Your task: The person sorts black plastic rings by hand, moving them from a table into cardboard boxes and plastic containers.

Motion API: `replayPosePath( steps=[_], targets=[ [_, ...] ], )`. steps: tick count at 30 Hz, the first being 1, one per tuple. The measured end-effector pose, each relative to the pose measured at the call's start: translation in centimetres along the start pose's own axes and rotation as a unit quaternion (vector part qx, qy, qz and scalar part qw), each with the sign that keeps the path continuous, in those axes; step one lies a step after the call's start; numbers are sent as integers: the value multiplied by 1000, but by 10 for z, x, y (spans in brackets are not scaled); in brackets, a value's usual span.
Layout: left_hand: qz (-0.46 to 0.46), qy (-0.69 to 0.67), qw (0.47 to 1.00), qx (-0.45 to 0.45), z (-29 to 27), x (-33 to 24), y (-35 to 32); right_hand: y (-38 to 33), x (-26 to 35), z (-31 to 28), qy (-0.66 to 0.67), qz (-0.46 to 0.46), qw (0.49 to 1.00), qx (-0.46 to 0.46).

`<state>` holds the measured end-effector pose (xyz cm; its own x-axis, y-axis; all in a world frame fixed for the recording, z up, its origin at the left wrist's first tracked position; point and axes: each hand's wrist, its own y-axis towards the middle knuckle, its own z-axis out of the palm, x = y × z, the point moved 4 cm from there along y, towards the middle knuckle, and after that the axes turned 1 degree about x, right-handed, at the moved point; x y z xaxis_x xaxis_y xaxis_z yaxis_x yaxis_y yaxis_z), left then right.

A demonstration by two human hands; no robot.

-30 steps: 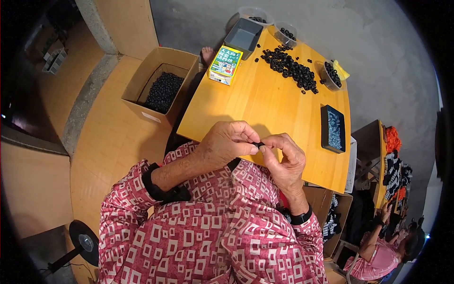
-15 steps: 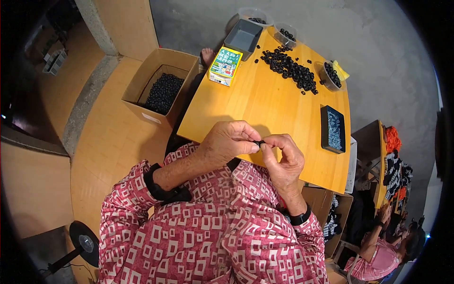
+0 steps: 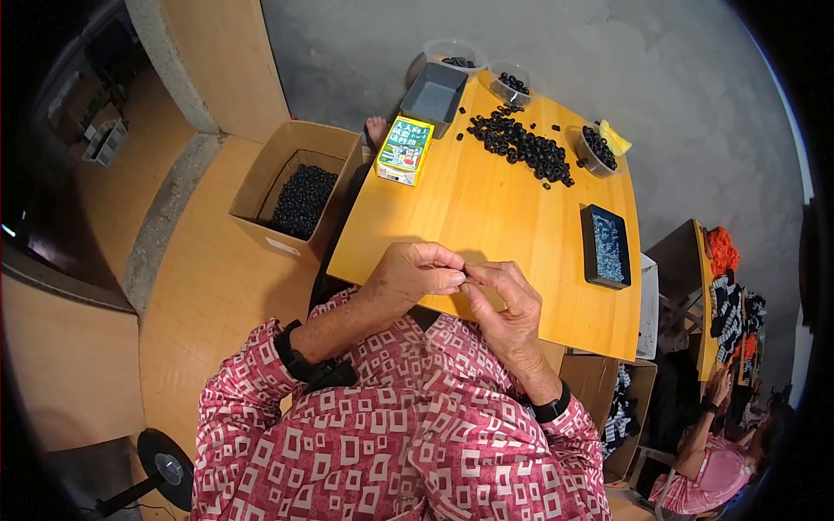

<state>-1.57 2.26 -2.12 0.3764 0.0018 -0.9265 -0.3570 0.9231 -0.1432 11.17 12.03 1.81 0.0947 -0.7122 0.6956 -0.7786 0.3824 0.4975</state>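
Above the table's near edge, my left hand (image 3: 410, 278) and my right hand (image 3: 511, 308) meet at the fingertips. Thumb and forefinger of each are pinched on a small black piece (image 3: 466, 271), mostly covered by the fingers. Farther back on the wooden table (image 3: 426, 208) lies a loose pile of black ring-like pieces (image 3: 526, 149). To the right of my hands sits a black tray (image 3: 591, 252) holding many small shiny bits.
A yellow-green carton (image 3: 405, 152) and a grey tray (image 3: 434, 91) stand at the table's left edge. Clear tubs (image 3: 506, 95) of black pieces line the far side. Left on the floor is a cardboard box (image 3: 334, 143) of black pieces. Another person (image 3: 705, 464) sits at right.
The whole view has shifted a little. My hands stay joined at the fingertips, and the black piece that showed between them is now mostly covered.
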Motion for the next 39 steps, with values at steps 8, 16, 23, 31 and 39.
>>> replayPosePath(
  steps=[8, 16, 23, 31, 39],
  targets=[
    [-11, 1, 1000, 8, -5, 7, 11, 8, 0, 1, -57, -10, 998, 41],
    [-39, -82, 996, -23, -3, 15, 7, 17, -3, -3, -134, -134, 979, 69],
    [-48, -68, 996, -19, -3, 18, 9, 19, -5, 0, -224, -230, 944, 80],
    [-72, -20, 997, 9, -4, 17, 10, 17, -2, 2, -237, -227, 942, 68],
    [-49, -65, 996, 20, -1, 14, 9, 23, -9, 2, -145, -165, 972, 80]
  ],
)
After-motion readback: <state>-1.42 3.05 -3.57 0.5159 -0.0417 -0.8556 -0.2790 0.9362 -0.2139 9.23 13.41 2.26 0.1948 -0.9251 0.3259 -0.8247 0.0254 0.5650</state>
